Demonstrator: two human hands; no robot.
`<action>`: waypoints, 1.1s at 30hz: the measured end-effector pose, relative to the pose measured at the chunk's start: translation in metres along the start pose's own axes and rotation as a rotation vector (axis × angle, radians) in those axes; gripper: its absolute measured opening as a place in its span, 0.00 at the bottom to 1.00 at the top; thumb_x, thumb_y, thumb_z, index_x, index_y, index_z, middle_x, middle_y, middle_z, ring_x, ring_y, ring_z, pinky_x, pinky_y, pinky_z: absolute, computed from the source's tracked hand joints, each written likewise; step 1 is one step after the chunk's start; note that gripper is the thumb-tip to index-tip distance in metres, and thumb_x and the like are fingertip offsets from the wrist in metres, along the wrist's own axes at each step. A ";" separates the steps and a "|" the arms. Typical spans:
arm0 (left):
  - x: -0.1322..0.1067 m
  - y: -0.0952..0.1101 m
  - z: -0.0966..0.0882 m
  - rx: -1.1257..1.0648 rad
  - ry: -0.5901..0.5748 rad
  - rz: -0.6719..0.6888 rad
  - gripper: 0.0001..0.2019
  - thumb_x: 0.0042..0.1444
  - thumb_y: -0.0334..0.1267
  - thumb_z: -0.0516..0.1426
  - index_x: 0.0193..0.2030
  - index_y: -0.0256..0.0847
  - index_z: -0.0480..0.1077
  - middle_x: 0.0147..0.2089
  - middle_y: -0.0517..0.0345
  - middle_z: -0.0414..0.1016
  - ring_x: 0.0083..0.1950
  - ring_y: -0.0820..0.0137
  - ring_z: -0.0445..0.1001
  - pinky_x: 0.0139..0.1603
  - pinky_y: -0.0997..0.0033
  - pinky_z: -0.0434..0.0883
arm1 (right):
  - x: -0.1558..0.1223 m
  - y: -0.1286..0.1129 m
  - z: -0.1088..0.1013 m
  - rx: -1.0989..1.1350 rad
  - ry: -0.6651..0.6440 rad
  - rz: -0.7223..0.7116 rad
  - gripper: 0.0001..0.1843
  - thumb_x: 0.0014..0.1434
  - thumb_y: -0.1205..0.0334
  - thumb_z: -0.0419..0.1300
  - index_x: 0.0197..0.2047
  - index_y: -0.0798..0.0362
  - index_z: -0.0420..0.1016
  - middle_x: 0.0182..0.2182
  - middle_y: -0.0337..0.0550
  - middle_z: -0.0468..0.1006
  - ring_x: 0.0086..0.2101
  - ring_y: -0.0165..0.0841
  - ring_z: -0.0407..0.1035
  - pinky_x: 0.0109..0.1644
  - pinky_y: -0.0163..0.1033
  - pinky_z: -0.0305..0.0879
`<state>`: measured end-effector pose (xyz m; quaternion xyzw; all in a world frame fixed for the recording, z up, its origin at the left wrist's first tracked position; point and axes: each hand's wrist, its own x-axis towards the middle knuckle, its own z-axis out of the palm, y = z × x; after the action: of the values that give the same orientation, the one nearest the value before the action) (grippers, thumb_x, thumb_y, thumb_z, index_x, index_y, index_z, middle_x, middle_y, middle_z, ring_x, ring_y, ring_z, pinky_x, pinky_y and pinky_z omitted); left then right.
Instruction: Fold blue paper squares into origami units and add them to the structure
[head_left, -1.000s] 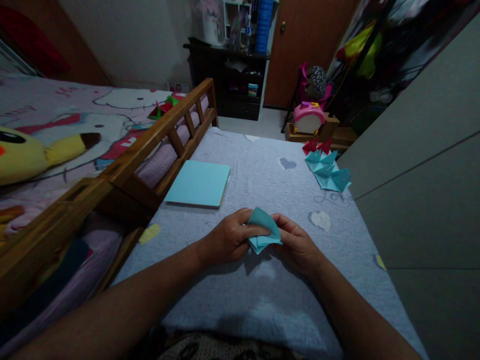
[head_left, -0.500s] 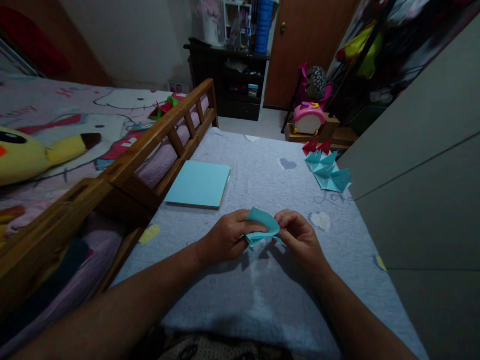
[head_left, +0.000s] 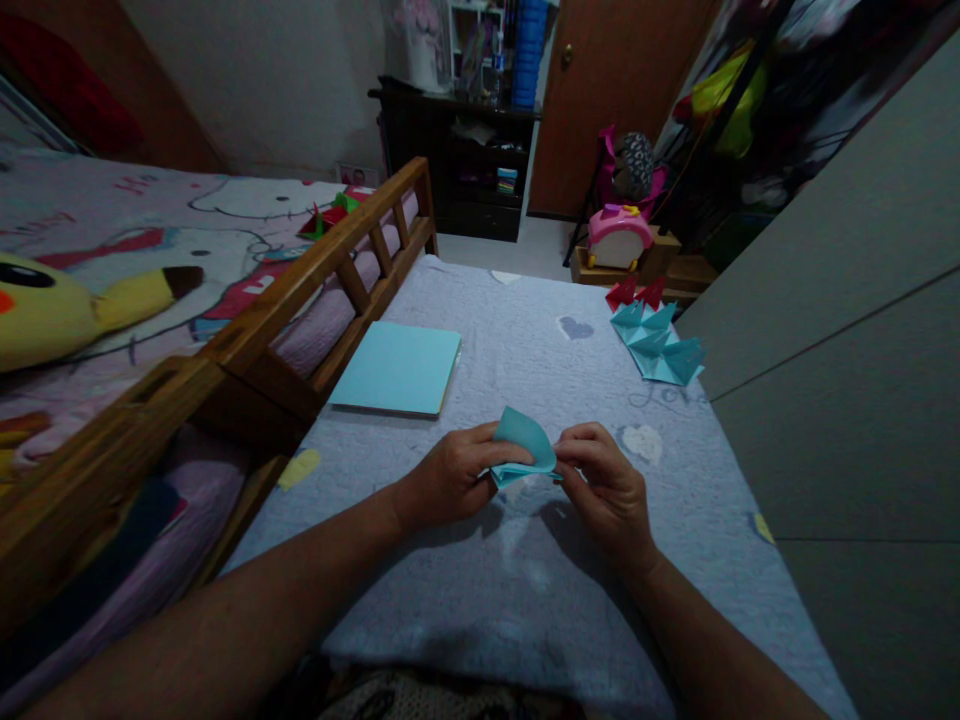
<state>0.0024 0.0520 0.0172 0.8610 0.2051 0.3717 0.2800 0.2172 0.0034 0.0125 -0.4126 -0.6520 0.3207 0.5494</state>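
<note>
A small folded sheet of teal origami paper [head_left: 523,432] is held above the bed, its upper layer curling up. My left hand [head_left: 459,472] grips it from the left, thumb lying across the fold. At its right edge my right hand [head_left: 600,485] pinches a corner between thumb and fingers. Beyond my left hand lies a stack of square teal paper [head_left: 397,368]. Several folded teal paper pieces [head_left: 658,345] stand at the far right of the bed, with red folded pieces [head_left: 634,293] just behind them.
A wooden bed rail [head_left: 322,275] runs along the left, with a yellow plush toy [head_left: 90,310] on the bed past it. A pale cabinet [head_left: 847,400] borders the right side. Beyond the bed's far end are a dark cabinet [head_left: 457,160] and a pink toy case [head_left: 619,238].
The raised layer of the folded paper stands a little higher and less curled. My right hand has shifted slightly along the paper's right edge.
</note>
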 end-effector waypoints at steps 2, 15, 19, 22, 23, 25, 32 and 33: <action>0.000 0.000 0.000 0.004 -0.006 -0.010 0.11 0.64 0.29 0.54 0.49 0.38 0.75 0.43 0.50 0.77 0.42 0.68 0.77 0.42 0.67 0.77 | 0.000 -0.001 0.000 -0.047 0.015 -0.034 0.12 0.61 0.71 0.63 0.44 0.45 0.79 0.38 0.40 0.71 0.37 0.32 0.69 0.39 0.38 0.68; 0.000 0.000 0.002 0.015 -0.020 -0.018 0.10 0.64 0.30 0.54 0.48 0.38 0.75 0.41 0.51 0.76 0.39 0.69 0.76 0.39 0.69 0.76 | 0.001 -0.001 0.002 -0.034 -0.038 0.001 0.12 0.62 0.70 0.62 0.45 0.45 0.79 0.38 0.40 0.71 0.36 0.31 0.69 0.39 0.37 0.66; -0.001 -0.001 0.002 0.007 -0.022 0.000 0.10 0.64 0.30 0.54 0.48 0.39 0.75 0.41 0.51 0.75 0.37 0.70 0.76 0.38 0.69 0.77 | 0.002 0.000 0.003 0.060 -0.070 0.085 0.08 0.63 0.67 0.62 0.43 0.46 0.79 0.39 0.40 0.70 0.38 0.32 0.69 0.40 0.37 0.66; -0.002 -0.003 0.003 0.002 -0.024 0.003 0.11 0.64 0.31 0.53 0.48 0.39 0.75 0.41 0.50 0.75 0.39 0.69 0.76 0.38 0.68 0.77 | 0.003 0.001 0.003 0.169 -0.090 0.181 0.03 0.63 0.61 0.64 0.40 0.48 0.79 0.39 0.42 0.70 0.40 0.33 0.68 0.41 0.37 0.66; -0.002 -0.004 0.004 -0.003 -0.028 0.000 0.11 0.64 0.31 0.53 0.49 0.39 0.75 0.42 0.50 0.76 0.40 0.68 0.77 0.39 0.67 0.77 | 0.003 0.001 0.003 0.219 -0.106 0.234 0.04 0.63 0.58 0.64 0.39 0.49 0.78 0.38 0.42 0.70 0.39 0.33 0.68 0.40 0.37 0.66; -0.003 -0.006 0.005 -0.020 -0.035 0.005 0.11 0.64 0.32 0.54 0.50 0.40 0.75 0.44 0.49 0.76 0.42 0.67 0.78 0.40 0.66 0.78 | 0.003 0.001 0.004 0.340 -0.145 0.372 0.09 0.63 0.54 0.64 0.38 0.50 0.77 0.35 0.40 0.70 0.35 0.32 0.66 0.37 0.36 0.65; -0.001 -0.005 0.003 -0.067 -0.047 0.046 0.14 0.64 0.29 0.55 0.55 0.41 0.74 0.50 0.47 0.77 0.47 0.66 0.79 0.47 0.62 0.79 | 0.004 0.005 0.007 0.718 -0.147 0.703 0.14 0.55 0.50 0.70 0.36 0.51 0.77 0.27 0.36 0.72 0.25 0.28 0.64 0.29 0.33 0.63; -0.001 -0.004 0.002 -0.069 -0.048 0.046 0.15 0.64 0.29 0.56 0.55 0.41 0.74 0.51 0.46 0.77 0.49 0.65 0.79 0.48 0.62 0.79 | 0.004 0.005 0.007 0.737 -0.141 0.715 0.14 0.55 0.50 0.70 0.36 0.52 0.77 0.27 0.36 0.72 0.25 0.28 0.65 0.29 0.33 0.64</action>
<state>0.0029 0.0541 0.0128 0.8641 0.1654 0.3640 0.3057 0.2112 0.0093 0.0088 -0.3662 -0.3493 0.7237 0.4691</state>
